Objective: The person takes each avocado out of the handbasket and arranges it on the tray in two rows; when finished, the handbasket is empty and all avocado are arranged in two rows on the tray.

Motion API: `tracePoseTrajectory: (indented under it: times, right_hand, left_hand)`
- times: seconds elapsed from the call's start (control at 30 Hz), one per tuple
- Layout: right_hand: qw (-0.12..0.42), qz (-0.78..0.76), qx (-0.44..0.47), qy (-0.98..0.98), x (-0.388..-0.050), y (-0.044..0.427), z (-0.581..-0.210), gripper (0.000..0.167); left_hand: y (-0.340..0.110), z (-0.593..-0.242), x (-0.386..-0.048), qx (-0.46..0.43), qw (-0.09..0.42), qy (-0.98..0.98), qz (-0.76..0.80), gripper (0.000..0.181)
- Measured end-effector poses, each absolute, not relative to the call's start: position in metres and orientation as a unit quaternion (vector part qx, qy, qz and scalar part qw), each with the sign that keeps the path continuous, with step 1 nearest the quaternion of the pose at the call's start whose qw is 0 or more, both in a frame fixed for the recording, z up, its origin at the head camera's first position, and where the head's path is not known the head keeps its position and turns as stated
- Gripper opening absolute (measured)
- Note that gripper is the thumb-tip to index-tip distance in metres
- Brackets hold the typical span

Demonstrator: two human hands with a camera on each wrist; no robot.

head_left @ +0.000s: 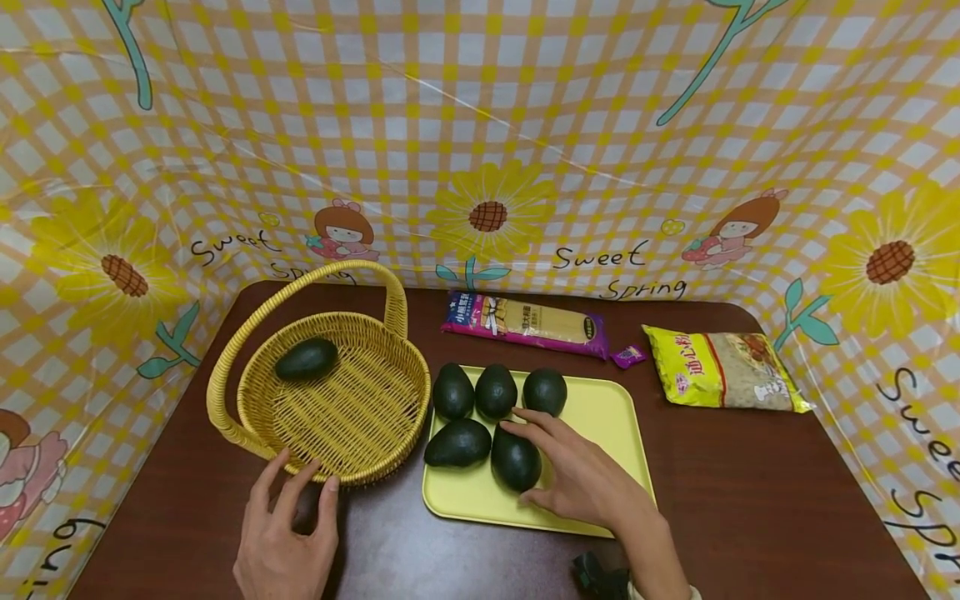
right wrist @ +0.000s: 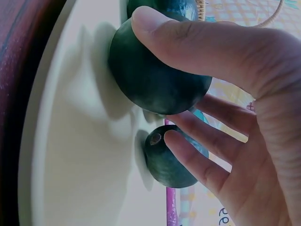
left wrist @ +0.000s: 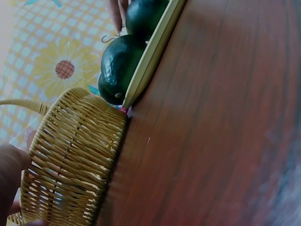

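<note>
On the yellow tray (head_left: 592,450) lie several dark green avocados. My right hand (head_left: 581,467) has its thumb and fingers round the front right avocado (head_left: 516,458), which still sits on the tray. In the right wrist view the thumb lies across this avocado (right wrist: 155,70), and another avocado (right wrist: 171,162) is close to the fingertips. My left hand (head_left: 288,525) is at the near side of the woven basket (head_left: 360,400), its relaxed fingertips at the rim. One avocado (head_left: 306,359) lies inside the basket, at its left.
Behind the tray lies a purple-edged noodle pack (head_left: 525,323), with a small purple packet (head_left: 628,357) beside it. A yellow food bag (head_left: 723,369) is at the right. The basket's tall handle (head_left: 262,312) arches up. A black object (head_left: 592,575) is by the right wrist.
</note>
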State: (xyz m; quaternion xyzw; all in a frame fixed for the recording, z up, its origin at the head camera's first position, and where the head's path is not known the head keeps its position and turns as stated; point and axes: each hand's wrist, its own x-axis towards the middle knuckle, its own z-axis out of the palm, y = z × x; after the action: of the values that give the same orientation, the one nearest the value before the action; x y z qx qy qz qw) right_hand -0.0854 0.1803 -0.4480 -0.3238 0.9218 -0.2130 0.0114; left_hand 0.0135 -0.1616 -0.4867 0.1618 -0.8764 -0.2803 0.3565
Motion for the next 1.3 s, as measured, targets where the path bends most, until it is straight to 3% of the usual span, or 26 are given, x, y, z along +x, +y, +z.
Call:
tracePoseTrajectory:
  times: [0.7,1.3]
  right_hand:
    - [0.007,-0.197,-0.315,0.929,-0.085,0.178,-0.432,0.085]
    - [-0.018,-0.184,-0.389,0.902,-0.109,0.144,-0.403,0.07]
  left_hand:
    - [-0.163,-0.487,0.014,0.165,0.35,-0.881,-0.273,0.028]
    - [-0.162,-0.488,0.013,0.163,0.352,-0.88,-0.274,0.027]
